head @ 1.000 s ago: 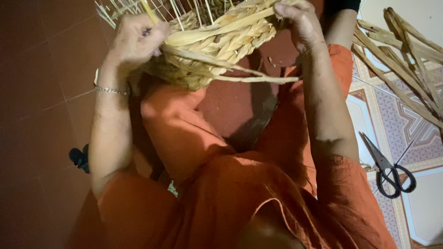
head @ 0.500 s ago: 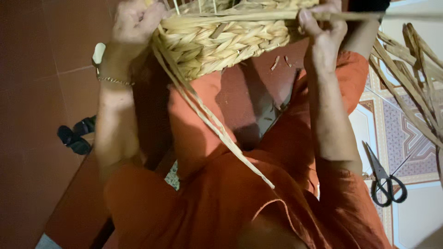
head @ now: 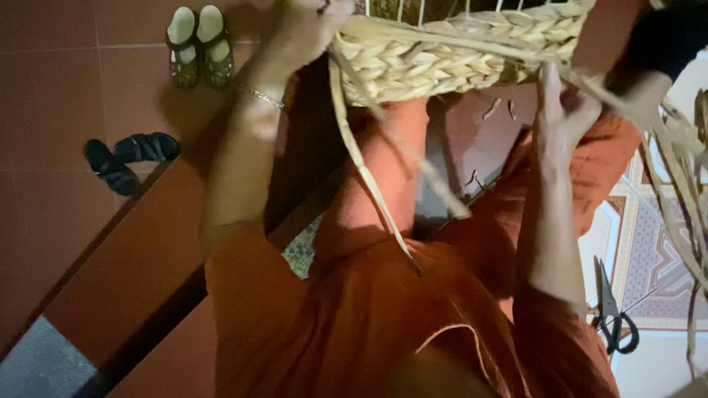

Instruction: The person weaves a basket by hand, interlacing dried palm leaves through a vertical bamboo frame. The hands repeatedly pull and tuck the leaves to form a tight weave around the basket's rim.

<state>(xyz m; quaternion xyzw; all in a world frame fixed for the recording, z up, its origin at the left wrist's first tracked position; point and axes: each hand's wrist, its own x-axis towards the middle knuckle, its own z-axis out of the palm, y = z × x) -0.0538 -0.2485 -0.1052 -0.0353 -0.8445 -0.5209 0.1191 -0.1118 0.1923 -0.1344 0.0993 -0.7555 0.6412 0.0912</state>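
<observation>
Head camera view: red-brown tiled floor [head: 66,243] fills the left of the frame, with patterned pale tiles [head: 664,273] along the right edge. Across the middle sits a person in loose orange clothing [head: 369,317], knees drawn up. At the top edge, above the lap, hangs a half-woven basket of pale braided straw [head: 450,59], its uprights running out of frame. Long flat straw strands [head: 369,177] trail from its left end down over the orange cloth. More loose straw [head: 682,169] lies at the right edge. Left hand [head: 306,26], a thin bracelet on its wrist, is closed around the basket's left end. Right hand [head: 564,110] is just under the braid, fingers straight and close together, touching a strand. Dark sandals [head: 129,158] and a patterned pair [head: 195,44] rest on the floor at upper left. Black-handled scissors [head: 612,313] lie on the pale tiles.
</observation>
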